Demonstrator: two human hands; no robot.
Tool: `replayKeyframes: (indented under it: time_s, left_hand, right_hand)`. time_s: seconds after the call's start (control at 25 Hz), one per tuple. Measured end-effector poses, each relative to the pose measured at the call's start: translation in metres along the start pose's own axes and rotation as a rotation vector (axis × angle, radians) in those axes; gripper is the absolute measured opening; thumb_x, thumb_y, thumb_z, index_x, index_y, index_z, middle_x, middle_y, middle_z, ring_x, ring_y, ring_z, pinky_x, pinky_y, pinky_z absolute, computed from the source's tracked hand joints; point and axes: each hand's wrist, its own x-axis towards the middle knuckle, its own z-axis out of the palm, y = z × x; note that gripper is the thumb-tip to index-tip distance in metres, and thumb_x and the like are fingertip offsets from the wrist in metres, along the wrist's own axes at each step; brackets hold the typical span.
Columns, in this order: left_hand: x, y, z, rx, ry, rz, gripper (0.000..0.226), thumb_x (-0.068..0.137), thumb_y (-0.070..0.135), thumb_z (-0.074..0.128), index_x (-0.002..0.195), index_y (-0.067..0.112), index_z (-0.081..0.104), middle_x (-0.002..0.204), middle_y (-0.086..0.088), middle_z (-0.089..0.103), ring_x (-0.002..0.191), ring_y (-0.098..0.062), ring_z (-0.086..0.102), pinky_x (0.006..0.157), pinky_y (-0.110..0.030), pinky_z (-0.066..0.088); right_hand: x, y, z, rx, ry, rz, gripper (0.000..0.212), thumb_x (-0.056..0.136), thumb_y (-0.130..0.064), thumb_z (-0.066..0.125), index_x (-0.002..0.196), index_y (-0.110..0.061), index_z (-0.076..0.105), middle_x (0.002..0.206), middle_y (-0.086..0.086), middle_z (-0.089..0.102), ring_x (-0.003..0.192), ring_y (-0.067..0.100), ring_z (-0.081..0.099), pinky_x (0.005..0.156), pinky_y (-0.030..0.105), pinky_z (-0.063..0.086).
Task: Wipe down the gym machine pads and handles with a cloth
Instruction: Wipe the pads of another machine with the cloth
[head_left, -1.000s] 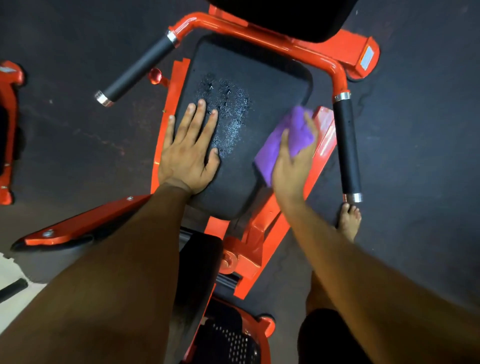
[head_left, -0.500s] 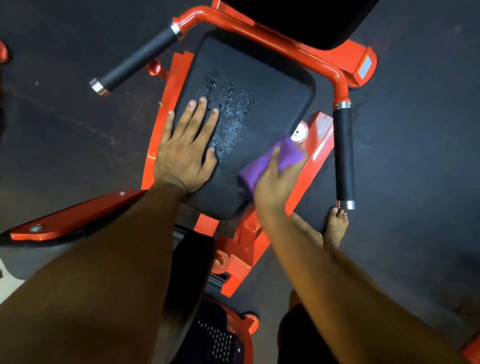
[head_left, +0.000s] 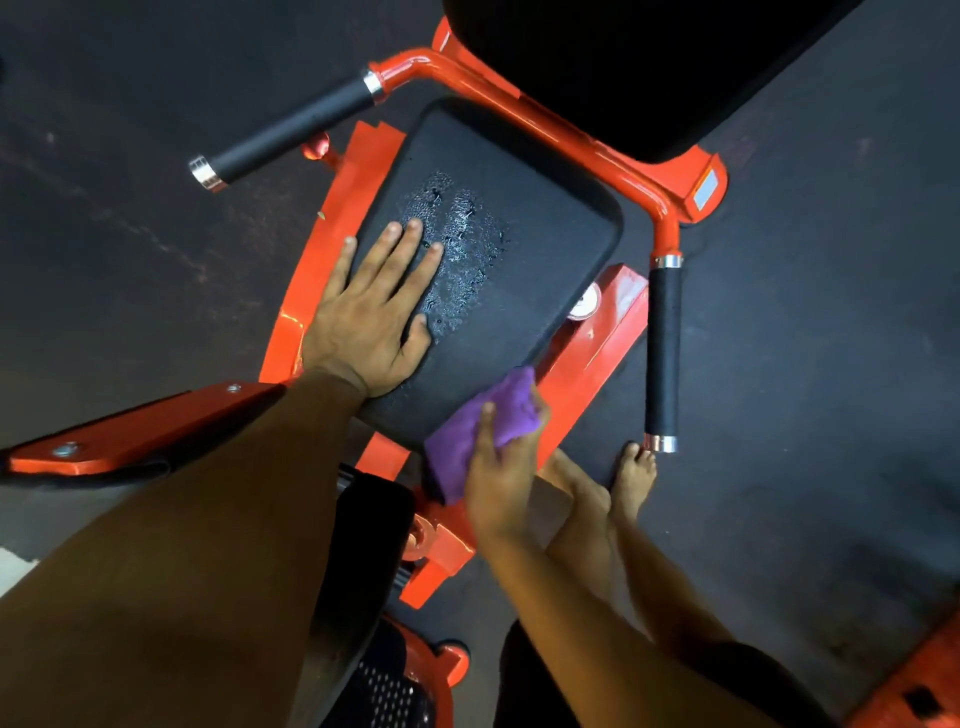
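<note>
A black seat pad (head_left: 524, 270) lies on an orange machine frame (head_left: 597, 358), with a wet patch near its middle. My left hand (head_left: 376, 312) rests flat on the pad's left side, fingers straight. My right hand (head_left: 501, 467) grips a folded purple cloth (head_left: 480, 431) at the pad's near right corner. Two black foam handles stick out of the orange bar, the left handle (head_left: 288, 130) at the upper left and the right handle (head_left: 662, 353) on the right. A black back pad (head_left: 623, 62) fills the top.
Dark rubber floor (head_left: 831, 364) surrounds the machine. My bare foot (head_left: 631, 478) stands beside the right handle's end. An orange arm (head_left: 140, 431) with bolts juts out at the left. Another black pad (head_left: 363, 545) sits below the seat. An orange part (head_left: 914, 686) shows at the bottom right.
My right hand has drawn the purple cloth down the seat pad's right edge toward me, from the far right side to the near corner. The left hand has stayed flat on the pad.
</note>
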Motion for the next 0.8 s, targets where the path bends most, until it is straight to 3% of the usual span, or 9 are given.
replayKeyframes:
  time_s: [0.08,0.2,0.28,0.4,0.52,0.6,0.68,0.72,0.8]
  left_hand:
    - [-0.001,-0.001,0.0,-0.029,0.006,-0.014,0.075,0.092,0.034,0.046,0.163,0.018,0.027,0.172,-0.008,0.017,0.159,-0.024,0.015,0.126,-0.057,0.015]
    - [-0.001,0.0,-0.001,-0.071,0.049,-0.028,0.075,0.091,0.032,0.05,0.162,0.018,0.031,0.171,-0.007,0.022,0.158,-0.023,0.018,0.125,-0.057,0.018]
    - [-0.002,-0.002,0.001,-0.107,0.076,-0.033,0.073,0.089,0.03,0.05,0.16,0.017,0.036,0.17,-0.008,0.024,0.157,-0.024,0.021,0.125,-0.057,0.019]
    - [-0.002,-0.003,0.003,-0.146,0.067,-0.05,0.07,0.091,0.03,0.048,0.159,0.018,0.038,0.169,-0.008,0.025,0.158,-0.023,0.021,0.126,-0.055,0.018]
    - [-0.003,-0.002,0.005,-0.174,0.067,-0.057,0.067,0.094,0.03,0.045,0.159,0.017,0.037,0.169,-0.007,0.025,0.157,-0.022,0.022,0.127,-0.051,0.017]
    - [-0.004,-0.003,0.007,-0.177,0.069,-0.045,0.066,0.095,0.029,0.044,0.16,0.016,0.036,0.17,-0.007,0.024,0.157,-0.022,0.022,0.128,-0.049,0.015]
    - [-0.006,-0.003,0.01,-0.194,0.065,-0.05,0.065,0.097,0.029,0.042,0.16,0.017,0.035,0.17,-0.006,0.023,0.158,-0.021,0.02,0.129,-0.047,0.013]
    - [-0.005,-0.004,0.01,-0.214,0.073,-0.055,0.064,0.098,0.03,0.041,0.16,0.017,0.035,0.17,-0.006,0.023,0.158,-0.021,0.019,0.129,-0.046,0.013]
    - [-0.007,-0.002,0.011,-0.236,0.091,-0.058,0.061,0.101,0.03,0.039,0.16,0.017,0.035,0.17,-0.005,0.024,0.158,-0.02,0.019,0.129,-0.046,0.014]
  right_hand:
    - [-0.023,0.0,-0.012,-0.152,-0.081,0.011,0.057,0.096,-0.049,0.052,0.142,-0.018,0.043,0.129,0.01,0.061,0.118,0.018,0.061,0.108,0.038,0.043]
    - [0.003,-0.052,-0.048,-0.356,-0.207,-0.059,0.04,0.1,-0.032,0.06,0.138,-0.03,0.048,0.115,-0.009,0.066,0.103,0.001,0.062,0.101,0.017,0.042]
    - [0.032,-0.111,-0.06,-0.403,-0.293,-0.321,0.041,0.099,-0.021,0.061,0.139,-0.023,0.051,0.126,-0.006,0.062,0.116,0.003,0.058,0.103,0.012,0.036]
    - [0.129,-0.193,-0.025,-0.73,-0.577,-0.851,0.047,0.091,-0.004,0.058,0.137,-0.003,0.053,0.14,0.006,0.051,0.132,0.021,0.049,0.115,0.027,0.034]
    - [0.212,-0.259,0.067,-1.147,-0.916,-1.089,0.054,0.084,-0.002,0.057,0.138,-0.002,0.053,0.142,0.016,0.052,0.134,0.033,0.048,0.115,0.039,0.035]
    - [0.233,-0.277,0.126,-1.421,-1.107,-1.003,0.035,0.092,-0.007,0.06,0.128,-0.007,0.06,0.132,0.014,0.06,0.123,0.031,0.055,0.103,0.029,0.038]
    - [0.236,-0.277,0.17,-1.698,-1.252,-0.818,0.016,0.095,-0.02,0.064,0.105,-0.033,0.064,0.116,0.0,0.065,0.106,0.022,0.058,0.087,0.026,0.04]
    - [0.237,-0.274,0.187,-1.773,-1.274,-0.783,0.014,0.093,-0.027,0.065,0.092,-0.041,0.063,0.111,-0.006,0.066,0.1,0.019,0.058,0.086,0.027,0.042]
    - [0.244,-0.261,0.206,-1.859,-1.288,-0.766,0.014,0.09,-0.036,0.068,0.08,-0.041,0.06,0.1,-0.011,0.064,0.095,0.017,0.057,0.083,0.027,0.044]
